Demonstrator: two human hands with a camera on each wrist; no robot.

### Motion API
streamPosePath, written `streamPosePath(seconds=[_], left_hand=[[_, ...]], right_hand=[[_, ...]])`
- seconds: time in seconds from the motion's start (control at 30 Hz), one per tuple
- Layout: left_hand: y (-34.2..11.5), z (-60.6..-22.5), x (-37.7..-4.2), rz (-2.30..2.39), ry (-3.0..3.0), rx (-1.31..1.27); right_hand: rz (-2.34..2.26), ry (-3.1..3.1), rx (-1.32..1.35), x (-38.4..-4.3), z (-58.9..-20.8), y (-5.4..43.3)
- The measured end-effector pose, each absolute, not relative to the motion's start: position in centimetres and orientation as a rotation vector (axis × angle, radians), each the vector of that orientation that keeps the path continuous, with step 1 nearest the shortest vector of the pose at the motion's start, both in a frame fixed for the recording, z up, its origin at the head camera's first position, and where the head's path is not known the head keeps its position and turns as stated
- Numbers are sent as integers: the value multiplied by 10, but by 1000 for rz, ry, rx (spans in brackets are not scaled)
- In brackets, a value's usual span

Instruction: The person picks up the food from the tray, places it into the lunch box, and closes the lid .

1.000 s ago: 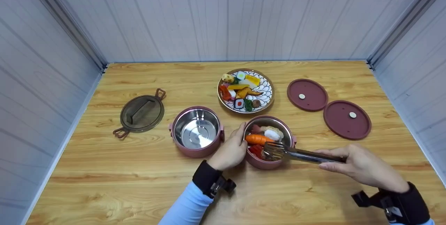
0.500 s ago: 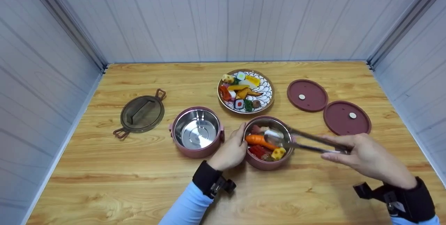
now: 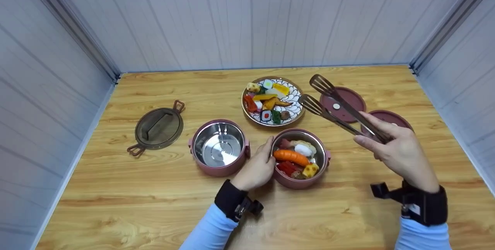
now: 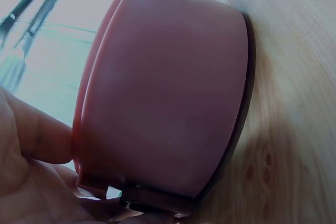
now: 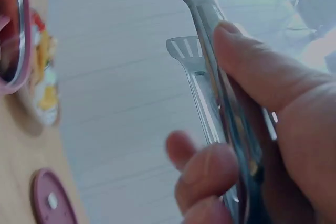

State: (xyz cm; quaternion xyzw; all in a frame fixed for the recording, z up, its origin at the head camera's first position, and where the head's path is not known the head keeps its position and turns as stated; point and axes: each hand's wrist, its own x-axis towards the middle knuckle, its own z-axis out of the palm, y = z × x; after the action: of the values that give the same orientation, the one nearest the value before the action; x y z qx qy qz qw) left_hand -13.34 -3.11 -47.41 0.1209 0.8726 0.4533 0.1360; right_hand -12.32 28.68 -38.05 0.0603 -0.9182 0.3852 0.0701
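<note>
My left hand [image 3: 256, 168] holds the left side of a pink steel-lined pot [image 3: 296, 183]; the left wrist view has the thumb at the rim and fingers by the side handle. Inside lie a toy carrot [image 3: 291, 157], a white piece [image 3: 303, 150], red pieces [image 3: 287, 168] and a yellow spotted piece [image 3: 310, 170]. With my right hand [image 3: 400, 151] I grip metal tongs [image 3: 344, 107], raised over the table's right half. Their slotted ends stand apart with nothing between them, near the right rim of a patterned plate [image 3: 296, 105] of toy food.
Left of the held pot stands a second pink pot [image 3: 219, 149], bare inside. A dark lid with a handle [image 3: 159, 128] lies farther left. Two maroon lids [image 3: 350, 95] lie at the right, partly behind the tongs and right hand. Pale panels wall the table [image 3: 154, 199].
The tongs have come up out of the held pot, and my right hand has carried them up and back towards the plate. The yellow spotted piece now shows in the pot. My left hand stays put.
</note>
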Motion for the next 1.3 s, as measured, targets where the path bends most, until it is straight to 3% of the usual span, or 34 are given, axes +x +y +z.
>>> streamPosePath(seconds=[0.43, 1.3], left_hand=[[-31, -474, -134, 1327, 2488, 355], [-31, -474, -135, 1342, 2485, 341]], right_hand=[[893, -2925, 217, -154, -421, 292], [858, -2880, 323, -165, -444, 271]])
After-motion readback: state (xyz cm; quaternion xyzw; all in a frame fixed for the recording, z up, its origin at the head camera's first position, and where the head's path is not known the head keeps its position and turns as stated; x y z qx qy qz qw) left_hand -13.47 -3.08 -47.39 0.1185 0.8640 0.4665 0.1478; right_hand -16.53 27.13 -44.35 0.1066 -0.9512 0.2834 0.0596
